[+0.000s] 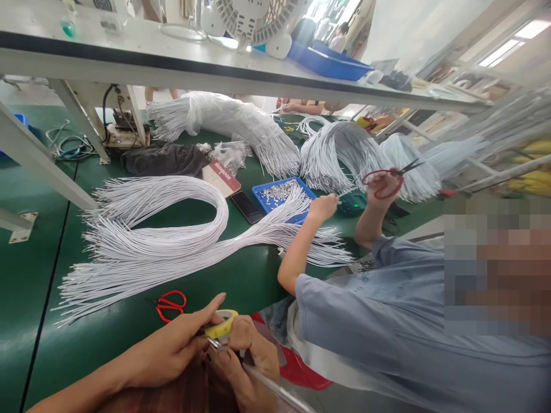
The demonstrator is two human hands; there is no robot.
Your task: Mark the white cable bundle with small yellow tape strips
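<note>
We have both hands low at the near edge of the green table (pixel 129 338). Our left hand (pixel 172 347) is curled, thumb stretched forward, its fingers pressed round a small roll of yellow tape (pixel 222 324), which sits between this thumb and the knuckles of our right hand (pixel 249 358). The right hand is closed as well, touching the same roll from the other side; a thin clear strip (pixel 275 390) runs out from under it toward the lower right, and whether those fingers pinch the strip we cannot tell.

Just beyond the left thumb lie red scissors (pixel 171 304) flat on the table, apart from our fingers. Farther out from the grip spreads a long looped bundle of white wires (pixel 172 229).

To the right of our grip sits a co-worker in a pale blue shirt (pixel 387 321). One of that person's hands (pixel 322 206) holds a wire end beside a blue tray (pixel 262 192) of small metal parts, and the other hand (pixel 383 186) holds up a second pair of red scissors (pixel 390 172).
</note>
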